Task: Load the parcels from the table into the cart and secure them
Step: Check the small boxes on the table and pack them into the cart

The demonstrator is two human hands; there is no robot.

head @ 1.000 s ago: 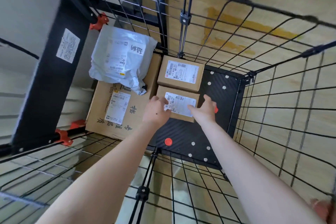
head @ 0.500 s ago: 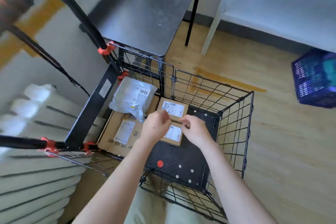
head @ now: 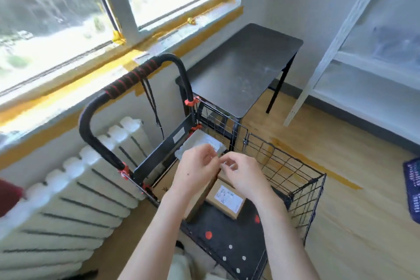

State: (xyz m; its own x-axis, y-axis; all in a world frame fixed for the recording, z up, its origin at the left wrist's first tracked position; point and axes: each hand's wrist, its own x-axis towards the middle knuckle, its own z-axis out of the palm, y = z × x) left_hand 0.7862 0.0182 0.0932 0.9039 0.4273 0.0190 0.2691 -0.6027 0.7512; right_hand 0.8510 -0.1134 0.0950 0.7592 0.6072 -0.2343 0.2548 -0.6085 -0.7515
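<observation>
Your left hand [head: 196, 171] and right hand [head: 242, 174] hang side by side above the cart [head: 293, 166]. The fingers are loosely curled and the fingertips almost meet. Neither hand has hold of anything that shows.

Just below your right wrist a small labelled box [head: 228, 199] lies flat on the cart's black deck [head: 229, 243]. From that box's near edge back toward you, the deck shows as open, dotted surface. Under your left forearm sits a large brown carton [head: 164, 188], with its right side running close along the small box. Beyond your left fingertips a grey mailer bag [head: 197, 143] rests on the carton, up against the cart's black back panel [head: 163, 154].

A wire wall stands to the right of your right hand and another stands beyond both hands; their top rims lie lower than your hands. To the left of your left hand the padded handle [head: 136, 75] arches higher than your hands, and black cords [head: 152, 102] hang from it.

Past the far wire wall the dark bench [head: 241, 68] stands just behind the cart. A white radiator [head: 68, 188] runs along the wall well to your left. A white shelf [head: 363, 63] and a blue crate [head: 411, 191] stand well to your right, across open wooden floor [head: 354, 223].
</observation>
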